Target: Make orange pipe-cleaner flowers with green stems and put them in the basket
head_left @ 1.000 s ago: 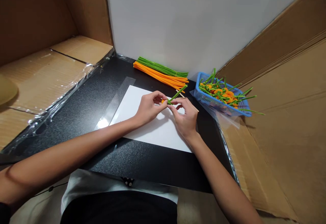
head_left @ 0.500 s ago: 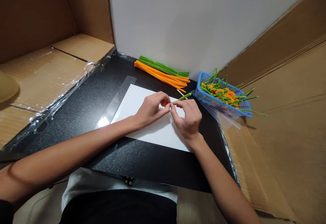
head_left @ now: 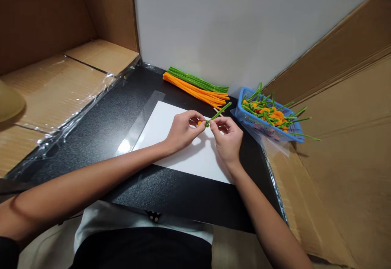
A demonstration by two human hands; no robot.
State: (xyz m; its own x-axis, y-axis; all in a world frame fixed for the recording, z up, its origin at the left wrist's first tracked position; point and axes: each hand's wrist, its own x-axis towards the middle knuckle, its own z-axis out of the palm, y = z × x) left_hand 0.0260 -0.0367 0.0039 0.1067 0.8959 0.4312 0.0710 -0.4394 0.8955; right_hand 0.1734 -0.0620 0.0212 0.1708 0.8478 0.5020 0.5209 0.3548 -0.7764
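Both hands meet over a white sheet of paper (head_left: 180, 155) on the black table. Between the fingertips of my left hand (head_left: 185, 129) is a small orange pipe-cleaner piece (head_left: 200, 122), partly hidden by the fingers. Joined to it is a green pipe cleaner (head_left: 222, 110), curled at its lower end, with a straight length pointing up and right. My right hand (head_left: 228, 136) pinches the green curl with thumb and forefinger. Just behind the green stem lies a thin pale stick (head_left: 218, 111).
Bundles of green pipe cleaners (head_left: 195, 79) and orange pipe cleaners (head_left: 195, 89) lie along the back wall. At right, a blue plastic basket (head_left: 244, 116) holds several orange-and-green pipe-cleaner pieces, some stems overhanging its rim. Cardboard walls (head_left: 345, 138) flank the table.
The green stem now stands higher and a green curl shows between the fingertips. My right fingers have shifted slightly right, apart from the left fingertips.
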